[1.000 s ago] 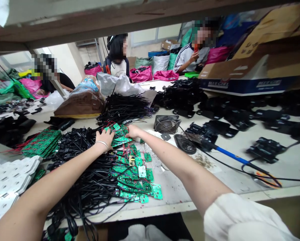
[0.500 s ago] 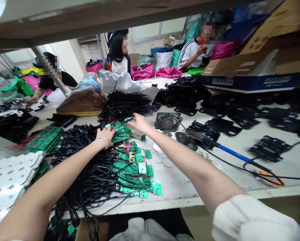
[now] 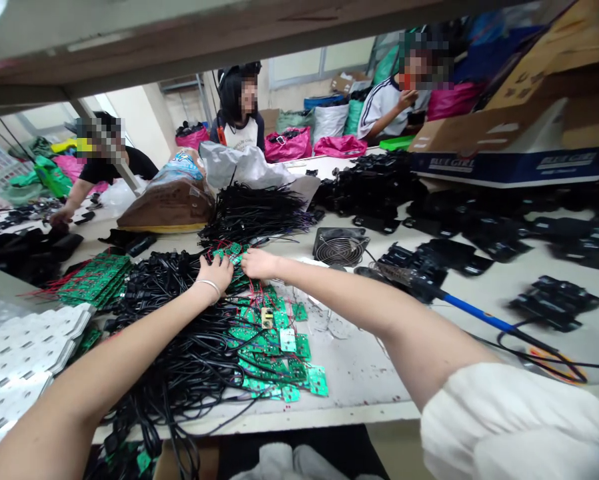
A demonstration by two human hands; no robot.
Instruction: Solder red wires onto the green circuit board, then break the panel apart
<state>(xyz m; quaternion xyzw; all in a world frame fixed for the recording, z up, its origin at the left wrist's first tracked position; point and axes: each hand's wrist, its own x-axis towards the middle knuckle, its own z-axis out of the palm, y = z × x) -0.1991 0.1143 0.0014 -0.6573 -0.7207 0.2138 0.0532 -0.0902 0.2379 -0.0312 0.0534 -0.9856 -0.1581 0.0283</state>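
Both my arms reach far over the bench to a small stack of green circuit boards (image 3: 232, 252) with red wires. My left hand (image 3: 214, 274), with a thin bracelet at the wrist, lies curled over the stack's left side. My right hand (image 3: 256, 263) is closed on the stack's right side, the two hands almost touching. More green circuit boards (image 3: 274, 347) lie scattered nearer to me, tangled with a big heap of black cables (image 3: 179, 333).
A second pile of green boards (image 3: 92, 280) and white panel sheets (image 3: 19, 347) lie left. A small fan (image 3: 339, 245), a blue-handled soldering iron (image 3: 444, 297) and black plastic parts (image 3: 549, 303) lie right. Three people sit beyond the bench; a cardboard box (image 3: 509, 140) stands at the back right.
My right hand lifted open off the stack half a second ago and has come back down, closing on the boards beside my left hand. My left hand stayed on the stack.
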